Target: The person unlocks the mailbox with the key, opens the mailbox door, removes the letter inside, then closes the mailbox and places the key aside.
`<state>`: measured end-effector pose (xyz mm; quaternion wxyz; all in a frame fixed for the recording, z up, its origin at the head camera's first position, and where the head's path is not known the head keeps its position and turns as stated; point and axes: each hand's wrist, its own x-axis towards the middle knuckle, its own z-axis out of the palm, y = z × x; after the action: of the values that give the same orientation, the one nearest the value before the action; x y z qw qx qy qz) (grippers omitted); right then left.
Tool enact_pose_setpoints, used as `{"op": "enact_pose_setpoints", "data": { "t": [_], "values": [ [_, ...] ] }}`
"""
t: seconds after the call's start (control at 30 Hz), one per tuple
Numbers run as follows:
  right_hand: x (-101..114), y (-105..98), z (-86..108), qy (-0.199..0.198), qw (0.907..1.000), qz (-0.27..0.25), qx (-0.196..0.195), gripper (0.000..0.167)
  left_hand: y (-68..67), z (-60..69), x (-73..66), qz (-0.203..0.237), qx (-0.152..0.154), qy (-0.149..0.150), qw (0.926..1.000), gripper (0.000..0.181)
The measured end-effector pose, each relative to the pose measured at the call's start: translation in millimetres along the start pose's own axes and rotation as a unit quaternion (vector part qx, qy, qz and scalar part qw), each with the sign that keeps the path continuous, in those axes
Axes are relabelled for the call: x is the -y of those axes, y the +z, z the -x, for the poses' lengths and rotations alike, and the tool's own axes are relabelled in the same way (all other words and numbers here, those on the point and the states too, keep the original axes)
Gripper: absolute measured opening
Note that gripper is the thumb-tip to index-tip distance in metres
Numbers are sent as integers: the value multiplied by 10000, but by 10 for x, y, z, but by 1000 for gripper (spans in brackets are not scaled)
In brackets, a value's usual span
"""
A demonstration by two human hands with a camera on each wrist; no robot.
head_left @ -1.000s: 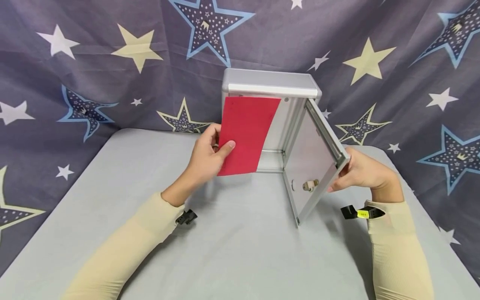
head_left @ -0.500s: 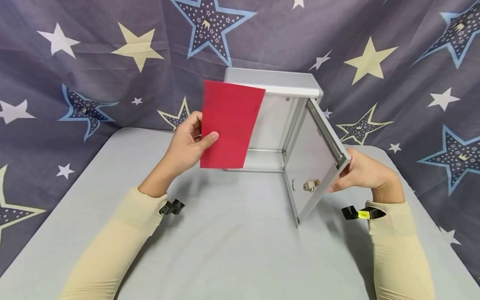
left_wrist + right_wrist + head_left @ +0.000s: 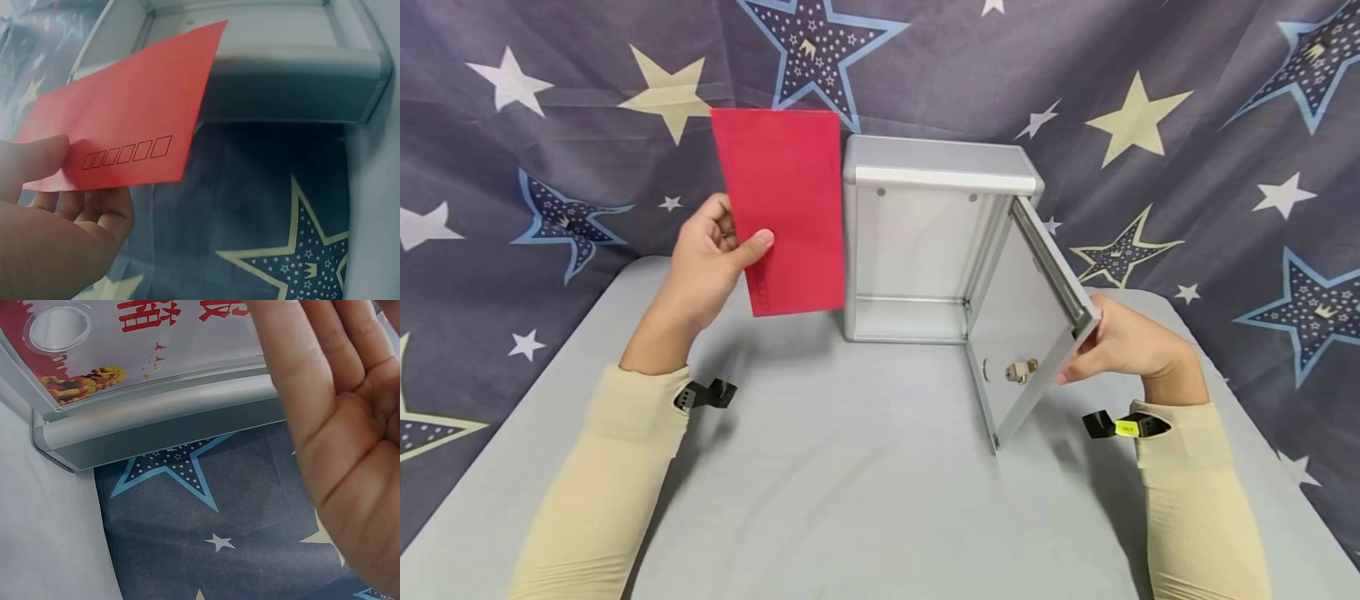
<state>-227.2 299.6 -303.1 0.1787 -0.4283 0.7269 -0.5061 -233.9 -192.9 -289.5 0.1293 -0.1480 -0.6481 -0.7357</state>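
My left hand point(image 3: 700, 262) pinches a red envelope point(image 3: 793, 196) by its lower left edge, thumb in front and fingers behind. The envelope is upright, left of a silver metal mailbox point(image 3: 943, 167). In the left wrist view, a row of small printed boxes shows on the envelope point(image 3: 134, 119) near the thumb. My right hand point(image 3: 1131, 342) holds the free edge of the mailbox door point(image 3: 1018, 308), which stands swung out to the right. Part of its fingers is hidden behind the door. In the right wrist view, red characters mark the door's outer face point(image 3: 181, 337).
A small lock point(image 3: 1019, 372) is fixed on the door's inner side. The mailbox stands at the back of a grey-covered table point(image 3: 850, 483). Close behind it hangs a dark curtain point(image 3: 925, 67) with stars.
My left hand has carried the red envelope left and up, away from the front of the mailbox, so its inside now shows. The right hand and the door have stayed in place.
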Motion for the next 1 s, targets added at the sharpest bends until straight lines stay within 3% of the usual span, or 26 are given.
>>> {"op": "enact_pose_setpoints", "data": {
  "t": [0.2,0.33,0.6,0.77,1.0],
  "values": [
    [11,2,17,129,9999,-64,-94,34,-249,-62,-10,806,-84,-780,9937,32],
    [21,8,33,211,9996,29,-181,35,-431,-112,63,937,-51,-1394,9858,28],
    [12,19,30,76,9999,-22,-146,38,-641,-166,281,456,40,-2135,9759,19],
    [13,18,24,82,9998,-97,-131,38,-679,-183,392,-43,154,-2479,9686,17],
    [16,20,15,80,9998,-40,-166,37,-692,-191,522,-366,282,-2757,9601,16]
  ]
}}
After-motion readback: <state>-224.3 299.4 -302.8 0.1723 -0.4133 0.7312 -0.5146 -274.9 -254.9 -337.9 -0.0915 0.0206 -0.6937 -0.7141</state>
